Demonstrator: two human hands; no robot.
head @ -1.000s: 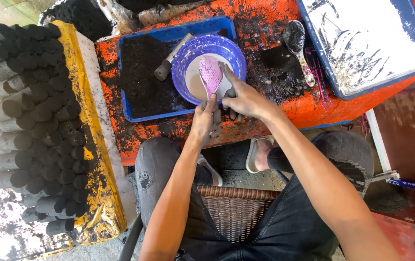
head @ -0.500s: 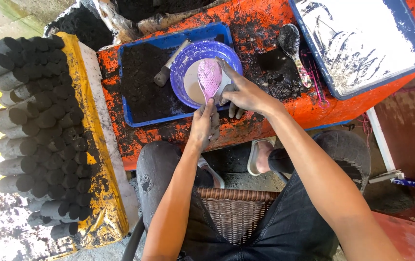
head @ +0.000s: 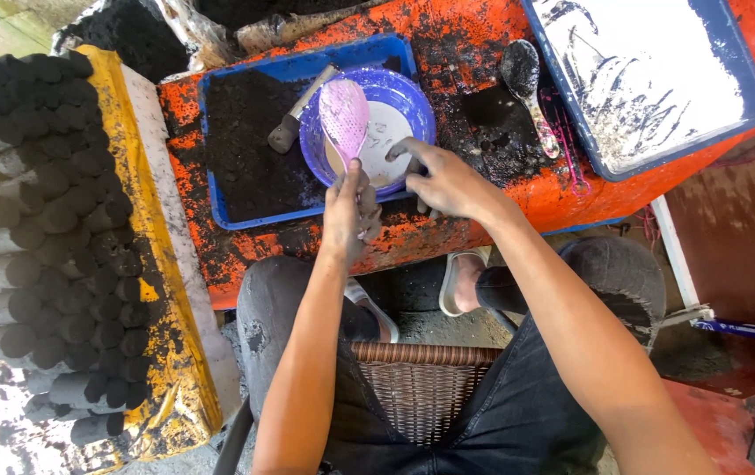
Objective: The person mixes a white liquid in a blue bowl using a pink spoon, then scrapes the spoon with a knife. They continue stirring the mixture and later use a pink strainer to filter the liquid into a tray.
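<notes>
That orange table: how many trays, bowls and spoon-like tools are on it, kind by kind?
Blue trays: 2, one with dark powder, one smeared white
Purple bowl: 1
Scooping tools: 3, a pink paddle held by the left hand, a blackened spoon, and a grey-handled tool in the powder tray
Total: 6
The right hand rests at the bowl's rim.

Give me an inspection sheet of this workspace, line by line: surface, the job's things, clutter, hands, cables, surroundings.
Surface: orange table, smeared with black powder.
Job's things: pink spoon over purple bowl holding white paste; blue tray of black powder.
Clutter: dirty spoon; white-smeared tray.
Hands: left hand grips the spoon handle; right hand touches the bowl rim.
Cables: nothing seen.
Surroundings: stacked black cylinders; wicker seat.
</notes>
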